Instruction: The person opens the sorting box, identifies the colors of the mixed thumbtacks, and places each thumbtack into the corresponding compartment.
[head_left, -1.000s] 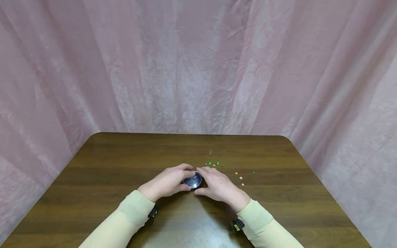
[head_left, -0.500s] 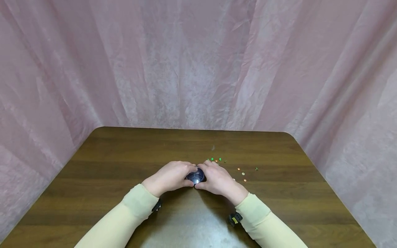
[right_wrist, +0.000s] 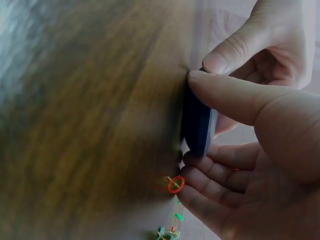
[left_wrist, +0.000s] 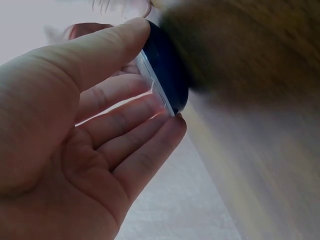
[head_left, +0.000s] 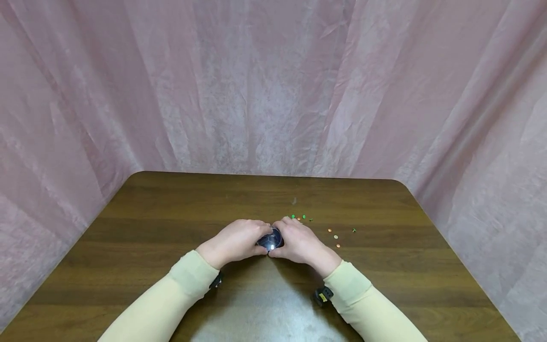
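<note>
A small round dark-blue case with a clear lid (head_left: 270, 239) sits low over the middle of the table, between both hands. My left hand (head_left: 240, 241) holds its left side, thumb at the near edge and fingers round the far edge. On the opposite side my right hand (head_left: 301, 242) grips the rim the same way, and the two thumbs nearly meet at the front. The left wrist view shows the dark base (left_wrist: 169, 70) with the pale lid edge facing the palm. In the right wrist view, the case (right_wrist: 197, 122) stands between thumb and fingers.
Several small thumbtacks lie beyond and right of the hands, among them a green one (head_left: 304, 216) and an orange one (head_left: 338, 245). A red-rimmed tack (right_wrist: 175, 184) is right by the right fingertips. The brown wooden table (head_left: 141, 266) ends at a pink curtain (head_left: 273, 85).
The right hand has come in from slightly apart and now grips the case's right side. The left hand's fingers have drawn in around the left side.
</note>
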Tool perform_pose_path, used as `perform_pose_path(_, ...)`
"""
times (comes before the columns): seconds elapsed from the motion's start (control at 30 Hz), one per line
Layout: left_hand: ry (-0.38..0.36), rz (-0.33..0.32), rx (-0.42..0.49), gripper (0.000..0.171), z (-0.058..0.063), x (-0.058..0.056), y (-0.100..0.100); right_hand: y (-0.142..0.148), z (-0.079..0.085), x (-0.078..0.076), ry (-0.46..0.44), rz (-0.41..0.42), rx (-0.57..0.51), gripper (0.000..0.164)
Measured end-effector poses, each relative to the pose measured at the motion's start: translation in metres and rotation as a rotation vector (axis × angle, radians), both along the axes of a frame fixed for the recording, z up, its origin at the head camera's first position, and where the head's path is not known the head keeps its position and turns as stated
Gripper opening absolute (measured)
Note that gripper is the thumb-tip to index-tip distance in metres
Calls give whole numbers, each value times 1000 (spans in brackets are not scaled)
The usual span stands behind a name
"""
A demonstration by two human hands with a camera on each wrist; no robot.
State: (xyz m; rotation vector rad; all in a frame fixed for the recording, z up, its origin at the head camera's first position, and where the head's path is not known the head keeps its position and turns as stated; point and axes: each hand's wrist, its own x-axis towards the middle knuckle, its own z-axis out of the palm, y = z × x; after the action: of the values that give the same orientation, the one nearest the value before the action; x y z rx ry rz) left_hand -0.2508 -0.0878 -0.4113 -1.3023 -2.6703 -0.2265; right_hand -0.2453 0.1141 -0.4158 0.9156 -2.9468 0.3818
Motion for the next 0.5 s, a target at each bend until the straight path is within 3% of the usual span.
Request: perform_pose_path(0.5, -52, -29, 33, 24, 4, -1, -5, -3, 5, 0, -20, -9, 8, 61)
